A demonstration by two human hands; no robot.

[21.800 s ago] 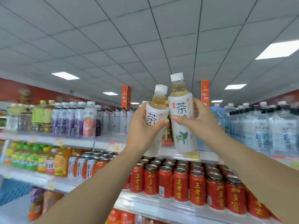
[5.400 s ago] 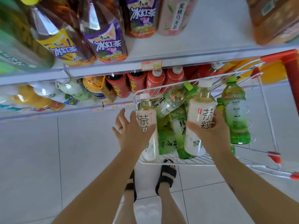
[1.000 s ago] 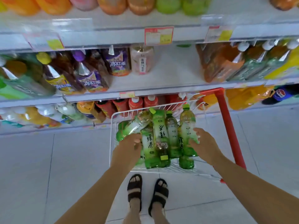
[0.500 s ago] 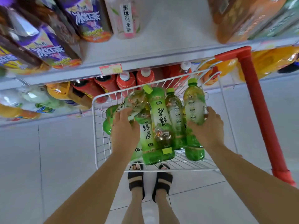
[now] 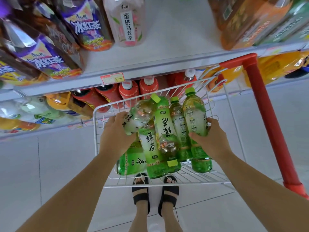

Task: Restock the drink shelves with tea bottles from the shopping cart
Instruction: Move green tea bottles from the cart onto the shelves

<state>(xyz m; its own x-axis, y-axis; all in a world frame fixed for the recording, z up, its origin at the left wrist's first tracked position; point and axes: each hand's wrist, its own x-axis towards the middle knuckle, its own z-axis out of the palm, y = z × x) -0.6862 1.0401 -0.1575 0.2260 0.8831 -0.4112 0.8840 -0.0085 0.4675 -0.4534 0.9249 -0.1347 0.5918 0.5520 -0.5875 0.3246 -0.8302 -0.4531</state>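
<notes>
Over the cart (image 5: 270, 124), left hand (image 5: 115, 136) grips tea bottle (image 5: 138, 118) slanting cap-rightward.

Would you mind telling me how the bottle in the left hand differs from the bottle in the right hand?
The left-hand bottle leans, cap toward the right, across its neighbours; the right-hand bottle stands nearly upright in the cart. The left-hand bottle shows large dark characters beside the left hand; the right-hand bottle shows a column of small round marks above the right hand. Both have green caps, and one hand grips each.
</notes>
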